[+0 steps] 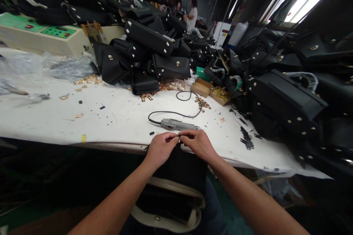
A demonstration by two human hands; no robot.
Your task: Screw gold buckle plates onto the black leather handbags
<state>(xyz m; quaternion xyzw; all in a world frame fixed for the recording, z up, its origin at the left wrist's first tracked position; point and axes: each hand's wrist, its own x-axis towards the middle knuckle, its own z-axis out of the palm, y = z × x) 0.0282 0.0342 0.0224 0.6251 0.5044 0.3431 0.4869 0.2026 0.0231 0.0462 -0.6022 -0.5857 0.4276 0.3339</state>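
A black handbag (179,167) lies open on my lap against the table edge, its pale-edged mouth turned towards me. Over its far end my left hand (161,148) and my right hand (199,143) meet, thumbs and forefingers pinched together. Something small and dark shows between the fingertips, too little of it to name. Just beyond the hands, a grey electric screwdriver (178,125) rests on the white table, its bit pointing right and its black cord (176,112) looping away behind it.
Black bags (149,36) are heaped along the back, with more (286,99) on the right. A small cardboard box (220,95) holds gold hardware, beside another cardboard box (202,87). Black plates (246,139) lie right. Plastic wrap (66,68) and a green-topped machine (55,33) are left. Two people (191,14) are far back.
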